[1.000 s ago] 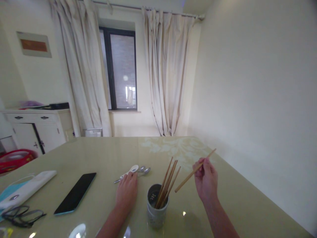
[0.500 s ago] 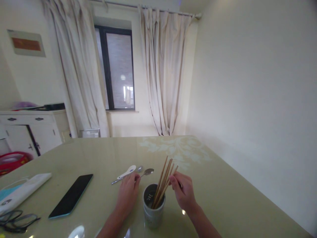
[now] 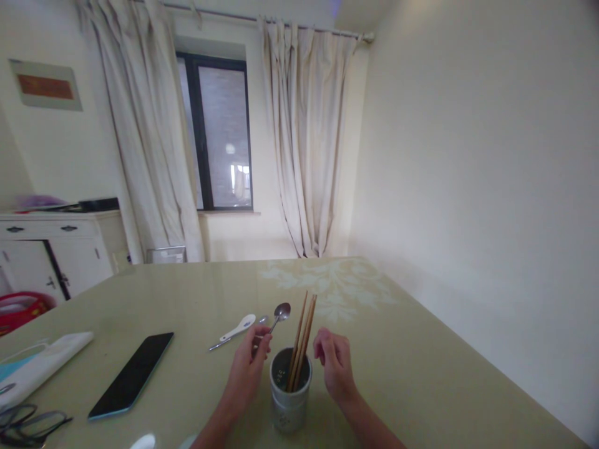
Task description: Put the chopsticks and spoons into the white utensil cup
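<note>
Between the fingers of my left hand [image 3: 250,358] is a metal spoon [image 3: 282,312], its bowl raised toward the far side of the table. Right beside that hand stands a grey cylindrical utensil holder [image 3: 289,405] with holes in its bottom. Several wooden chopsticks [image 3: 303,337] stand bunched together in it, leaning slightly right. My right hand [image 3: 334,358] is just right of the holder's rim with its fingers curled closed, and nothing shows in it. Beyond my left hand lie a white soup spoon [image 3: 241,325] and another metal spoon [image 3: 219,343], partly covered by the white one.
A black phone-like device [image 3: 133,374] lies to the left on the glossy table [image 3: 421,374]. Further left are a white case [image 3: 51,362] and folded eyeglasses [image 3: 30,424]. A wall [image 3: 491,218] borders the table's right side. White things at the bottom edge are cut off.
My left hand has lifted the metal spoon off the table. The chopsticks, fanned out before, now stand closer together, and my right hand has come away from them.
</note>
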Available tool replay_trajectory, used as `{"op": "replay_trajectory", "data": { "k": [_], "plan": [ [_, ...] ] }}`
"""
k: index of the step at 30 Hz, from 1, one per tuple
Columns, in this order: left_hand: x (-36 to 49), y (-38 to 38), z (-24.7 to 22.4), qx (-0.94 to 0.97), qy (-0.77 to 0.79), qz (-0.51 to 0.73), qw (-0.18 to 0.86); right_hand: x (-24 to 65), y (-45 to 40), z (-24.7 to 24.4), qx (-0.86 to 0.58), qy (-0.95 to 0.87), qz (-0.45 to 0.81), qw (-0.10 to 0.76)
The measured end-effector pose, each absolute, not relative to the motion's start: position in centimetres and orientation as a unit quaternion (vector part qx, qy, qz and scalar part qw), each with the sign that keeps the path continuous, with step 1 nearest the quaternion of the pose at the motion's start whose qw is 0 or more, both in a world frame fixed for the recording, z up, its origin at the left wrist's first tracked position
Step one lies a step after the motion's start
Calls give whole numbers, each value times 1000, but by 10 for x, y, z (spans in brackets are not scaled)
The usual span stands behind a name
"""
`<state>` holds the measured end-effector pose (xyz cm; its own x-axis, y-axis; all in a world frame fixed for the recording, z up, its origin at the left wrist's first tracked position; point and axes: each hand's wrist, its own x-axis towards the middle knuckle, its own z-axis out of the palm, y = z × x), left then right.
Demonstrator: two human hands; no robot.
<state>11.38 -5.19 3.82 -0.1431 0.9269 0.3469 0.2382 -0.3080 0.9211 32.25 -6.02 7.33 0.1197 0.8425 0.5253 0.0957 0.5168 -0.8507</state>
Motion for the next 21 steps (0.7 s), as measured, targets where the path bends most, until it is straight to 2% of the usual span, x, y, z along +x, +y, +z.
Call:
{"op": "replay_trajectory", "data": {
  "k": [4, 8, 12, 17, 21],
  "plan": [
    [116, -53, 39, 582, 481, 554, 350, 321, -47, 72, -429, -541, 362, 626],
    [119, -54, 39, 592, 469, 521, 398, 319, -38, 67, -394, -562, 458, 565],
    [121, -55, 40, 584, 476, 522, 400, 317, -36, 60, -350, -582, 500, 538],
    [122, -57, 44, 592, 477, 517, 392, 314, -37, 60, -318, -603, 490, 543],
    [122, -61, 52, 613, 494, 522, 329, 316, -34, 62, -383, -575, 425, 584]
  ]
}}
